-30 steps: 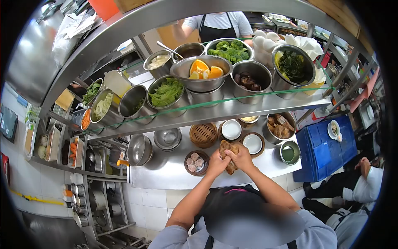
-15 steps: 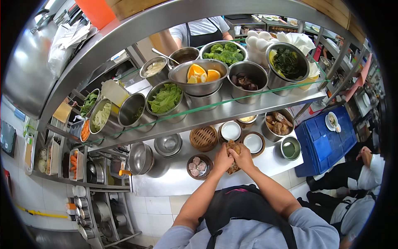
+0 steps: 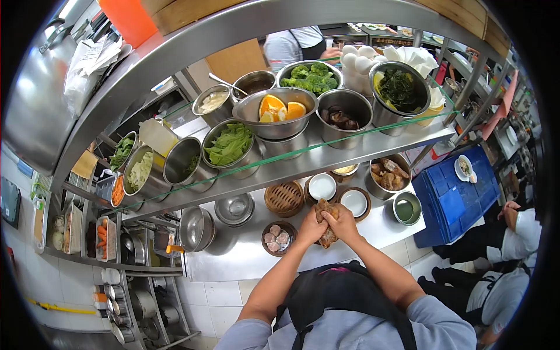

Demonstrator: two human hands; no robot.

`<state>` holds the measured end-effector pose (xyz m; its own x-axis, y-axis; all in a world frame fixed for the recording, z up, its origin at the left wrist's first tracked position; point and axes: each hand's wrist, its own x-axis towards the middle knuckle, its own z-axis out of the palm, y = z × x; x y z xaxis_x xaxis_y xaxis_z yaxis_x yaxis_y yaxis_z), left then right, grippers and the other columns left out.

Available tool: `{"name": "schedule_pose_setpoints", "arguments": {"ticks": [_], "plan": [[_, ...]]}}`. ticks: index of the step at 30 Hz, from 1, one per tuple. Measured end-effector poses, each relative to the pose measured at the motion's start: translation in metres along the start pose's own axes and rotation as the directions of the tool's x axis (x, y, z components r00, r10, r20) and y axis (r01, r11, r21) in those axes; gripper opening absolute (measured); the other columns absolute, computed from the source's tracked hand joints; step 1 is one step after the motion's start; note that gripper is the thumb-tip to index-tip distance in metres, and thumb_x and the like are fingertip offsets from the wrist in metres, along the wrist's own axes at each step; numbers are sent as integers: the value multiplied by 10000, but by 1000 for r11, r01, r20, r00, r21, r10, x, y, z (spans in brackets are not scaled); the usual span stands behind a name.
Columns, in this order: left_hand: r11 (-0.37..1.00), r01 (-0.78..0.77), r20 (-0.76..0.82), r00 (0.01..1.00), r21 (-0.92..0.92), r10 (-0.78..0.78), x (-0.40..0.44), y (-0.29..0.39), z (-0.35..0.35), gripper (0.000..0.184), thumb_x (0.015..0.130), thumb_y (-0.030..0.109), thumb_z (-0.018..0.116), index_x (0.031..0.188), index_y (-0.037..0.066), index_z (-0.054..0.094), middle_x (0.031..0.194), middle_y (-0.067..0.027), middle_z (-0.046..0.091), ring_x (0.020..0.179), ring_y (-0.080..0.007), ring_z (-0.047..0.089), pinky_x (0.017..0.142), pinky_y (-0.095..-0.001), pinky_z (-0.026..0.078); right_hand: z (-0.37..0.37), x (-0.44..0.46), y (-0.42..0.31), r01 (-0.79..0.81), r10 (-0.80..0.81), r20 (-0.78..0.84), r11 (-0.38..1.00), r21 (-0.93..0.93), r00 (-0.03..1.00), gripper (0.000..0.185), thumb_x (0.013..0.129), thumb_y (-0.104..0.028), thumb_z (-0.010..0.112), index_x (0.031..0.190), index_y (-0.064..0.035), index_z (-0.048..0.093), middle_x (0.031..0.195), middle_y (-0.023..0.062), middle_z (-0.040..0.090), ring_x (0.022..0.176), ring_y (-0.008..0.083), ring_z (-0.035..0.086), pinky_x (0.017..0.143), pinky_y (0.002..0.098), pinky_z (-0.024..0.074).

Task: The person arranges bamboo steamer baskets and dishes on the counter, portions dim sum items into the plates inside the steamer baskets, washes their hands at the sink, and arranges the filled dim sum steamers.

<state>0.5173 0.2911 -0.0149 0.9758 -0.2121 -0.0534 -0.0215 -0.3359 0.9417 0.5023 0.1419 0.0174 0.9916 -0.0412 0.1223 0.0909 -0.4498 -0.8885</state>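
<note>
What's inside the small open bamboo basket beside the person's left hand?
Four pale pinkish dumplings sit in the open basket, near the left hand, which grips a brown meat-like piece. Whatever lies directly beneath the dumplings is covered.

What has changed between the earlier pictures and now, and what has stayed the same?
The co-worker at the back has turned toward picture right, and the arm raised at picture left no longer shows. Nothing was visibly taken hold of or let go: the left hand and right hand still grip the brown piece of food. The dumplings and orange pieces stayed put.
</note>
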Motion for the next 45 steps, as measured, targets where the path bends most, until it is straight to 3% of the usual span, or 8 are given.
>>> {"name": "schedule_pose_setpoints", "arguments": {"ticks": [4,17,21,23,30,35,38,45], "plan": [[978,33,-72,997,205,-18,8,-1,9,397,906,211,639,1257,58,532,1107,-294,682,1053,-508,639,862,-557,519,7,4,13,8,-9,-56,1000,-13,998,338,906,-270,783,991,33,659,872,239,681,788,406,651,739,451,519],[901,219,-59,975,375,-213,18,7,21,605,929,257,621,1438,-7,427,1209,-312,658,1120,-500,631,930,-560,508,3,7,23,-19,16,-70,999,-43,997,333,905,-245,782,1025,43,666,919,246,701,825,389,681,755,436,526],[969,36,36,998,243,-46,25,-6,5,604,898,179,635,1435,16,412,1120,-350,663,1017,-521,653,843,-594,519,3,10,26,-108,119,-62,982,158,991,322,956,-262,734,1043,43,678,879,167,721,787,197,672,738,372,535],[858,-351,-34,920,375,391,21,-1,-3,603,876,183,667,1415,35,441,1134,-312,635,1026,-510,633,844,-565,528,6,12,33,-147,165,-61,963,228,984,353,959,-295,730,1058,43,705,890,186,739,821,250,723,765,378,561],[831,-351,12,923,431,384,19,-10,-15,73,892,101,656,912,31,643,955,-200,650,900,-422,654,779,-514,539,17,4,61,-237,232,52,966,107,971,683,864,-441,809,1263,51,552,1094,239,704,1023,320,702,897,414,543],[789,-422,102,900,447,424,20,-24,-19,61,913,102,654,899,46,635,863,-181,636,822,-433,646,716,-528,524,25,-10,55,-192,194,35,980,-57,980,754,786,-361,837,1379,-18,520,1144,251,673,1045,408,685,915,458,546],[763,-499,182,865,412,468,20,-23,-22,62,919,96,654,894,44,631,839,-186,621,796,-437,638,687,-526,516,26,-17,26,-46,-4,-147,942,-333,989,577,775,-238,787,1320,-144,622,1132,181,633,990,401,657,864,508,534],[735,-559,261,829,384,495,23,-18,-16,55,897,82,664,890,38,632,849,-183,622,791,-436,638,687,-522,518,14,-16,39,223,-246,-23,911,-347,969,189,780,-87,727,966,-55,725,1035,138,637,948,362,620,849,473,512]]}}
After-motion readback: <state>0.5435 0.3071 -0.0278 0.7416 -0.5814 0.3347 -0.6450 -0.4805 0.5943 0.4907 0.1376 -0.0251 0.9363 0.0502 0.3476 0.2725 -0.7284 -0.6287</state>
